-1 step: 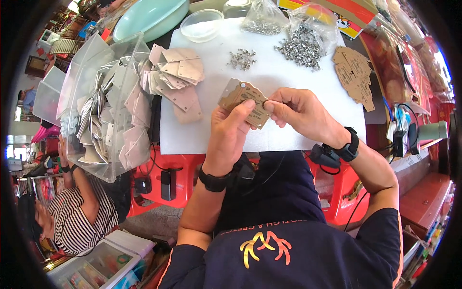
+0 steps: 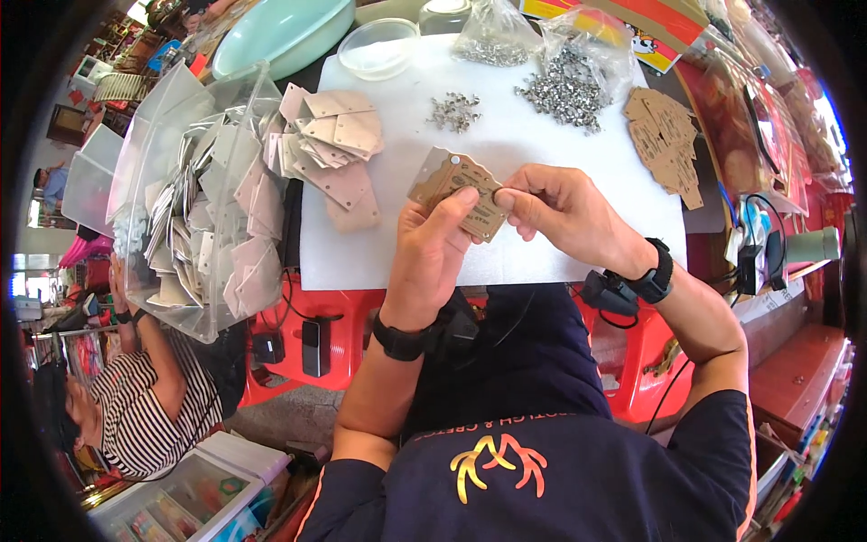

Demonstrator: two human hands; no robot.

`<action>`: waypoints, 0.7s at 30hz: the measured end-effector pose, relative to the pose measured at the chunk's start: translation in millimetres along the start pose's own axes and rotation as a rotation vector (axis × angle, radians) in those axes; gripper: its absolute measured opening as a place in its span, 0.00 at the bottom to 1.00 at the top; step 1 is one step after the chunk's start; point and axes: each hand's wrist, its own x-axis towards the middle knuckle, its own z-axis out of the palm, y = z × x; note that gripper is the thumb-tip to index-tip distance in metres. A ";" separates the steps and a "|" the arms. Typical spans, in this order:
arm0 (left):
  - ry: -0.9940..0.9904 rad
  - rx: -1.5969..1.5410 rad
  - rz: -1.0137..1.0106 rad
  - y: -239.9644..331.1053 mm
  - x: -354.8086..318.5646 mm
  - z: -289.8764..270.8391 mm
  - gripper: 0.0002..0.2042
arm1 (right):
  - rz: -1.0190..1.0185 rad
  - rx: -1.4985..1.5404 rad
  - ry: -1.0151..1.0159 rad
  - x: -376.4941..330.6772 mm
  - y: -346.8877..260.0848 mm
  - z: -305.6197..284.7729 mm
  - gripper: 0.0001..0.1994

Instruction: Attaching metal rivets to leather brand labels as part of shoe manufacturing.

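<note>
Over the near half of the white sheet (image 2: 379, 262), my left hand (image 2: 424, 253) grips a brown printed card (image 2: 480, 221) with a notched edge, its thumb pressed on top. Behind this card shows a plain greyish card (image 2: 428, 173). A round silver fastener (image 2: 455, 160) sits near their upper corner. My right hand (image 2: 564, 206) is closed in a pinch at the card's right edge; whatever its fingertips hold is hidden. Beyond the hands lie a small heap of metal fasteners (image 2: 454, 112) and a larger pile of them (image 2: 564, 90) spilling from a clear bag.
At left, a clear plastic bin (image 2: 212, 312) holds many pale cards, beside a loose stack of pale cards (image 2: 343, 126). Brown printed cards (image 2: 664, 140) lie at the right edge. A pale green basin (image 2: 284, 41) and a round clear lid (image 2: 379, 50) stand behind. A person in stripes (image 2: 149, 406) sits at left.
</note>
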 end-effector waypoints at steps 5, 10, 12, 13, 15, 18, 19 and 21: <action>-0.075 -0.088 -0.015 -3.9 -2.1 3.2 0.11 | -0.078 -0.004 0.055 4.2 10.5 6.9 0.13; 0.083 0.064 0.171 -9.2 -6.7 4.1 0.09 | -0.117 -0.038 0.077 10.3 9.1 11.7 0.14; 0.115 0.145 0.196 -11.0 -6.7 4.1 0.10 | -0.083 -0.041 0.042 11.8 11.6 9.4 0.14; 0.158 0.231 0.223 -11.7 -6.7 3.4 0.10 | -0.121 -0.100 0.055 11.6 11.7 9.9 0.13; 0.119 0.275 0.234 -13.3 -7.3 -3.6 0.10 | -0.161 -0.162 0.069 11.1 12.5 7.8 0.13; 0.091 0.304 0.251 -15.8 -7.1 -4.4 0.10 | -0.207 -0.255 0.050 8.9 15.0 1.3 0.11; 0.099 0.287 0.258 -16.7 -6.8 -3.9 0.10 | -0.329 -0.300 0.084 8.9 16.4 -3.7 0.10; 0.109 0.281 0.243 -14.4 -7.7 -5.5 0.11 | -0.422 -0.370 0.139 10.3 18.9 -17.5 0.09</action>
